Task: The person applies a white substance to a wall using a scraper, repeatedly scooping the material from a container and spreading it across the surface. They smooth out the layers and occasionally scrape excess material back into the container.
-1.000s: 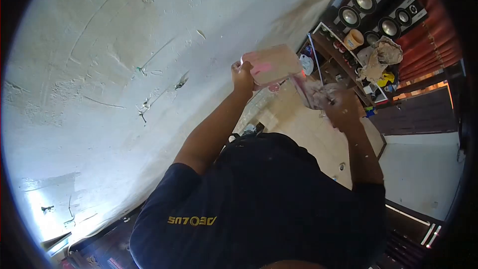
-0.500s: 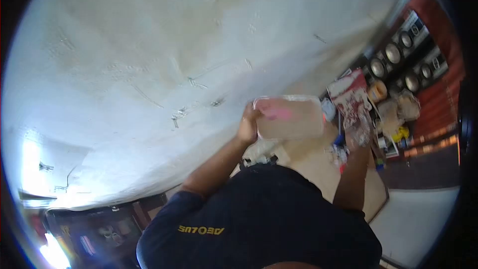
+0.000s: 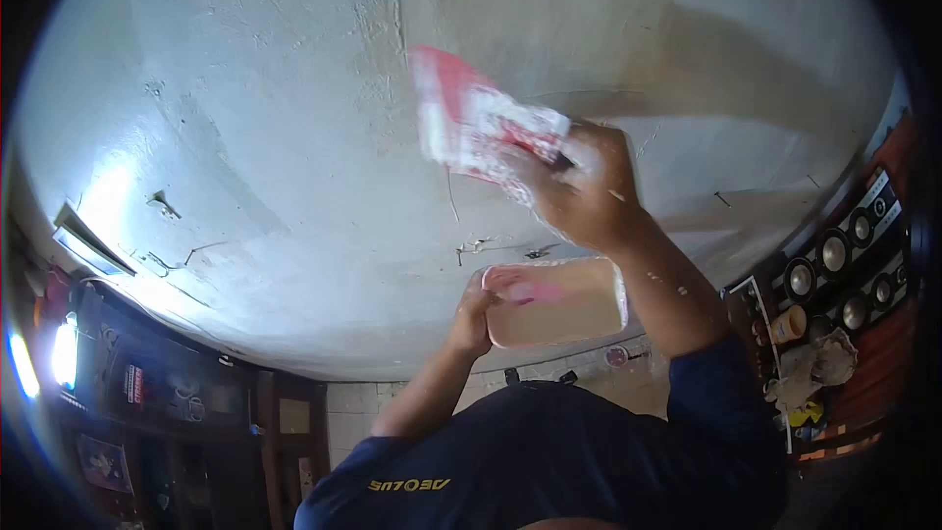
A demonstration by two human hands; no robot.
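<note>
A shallow rectangular tub (image 3: pixel 556 339) with whitish edges and pink smears at its far left corner is held out low in front of my body. My left hand (image 3: pixel 474 319) is closed around its left wall. My right hand (image 3: pixel 594 186) is raised above the tub, gripping a flat red spreader (image 3: pixel 461 123) caked with white paste. The spreader is blurred by motion. It is against or just in front of the pale wall (image 3: pixel 294 186); whether it touches cannot be told. White specks dot my right forearm.
Nails and hooks (image 3: pixel 162 204) stick out of the wall. Speakers (image 3: pixel 834 253) stand at the right, with a crumpled bag (image 3: pixel 814 368) below them. A dark cabinet (image 3: pixel 177 442) is at lower left. Floor tiles (image 3: pixel 353 412) show beneath my arms.
My right hand has swung up and left from the lower right, bringing the spreader in front of the wall. The tub has dropped slightly in view, still in my left hand. My view has turned.
</note>
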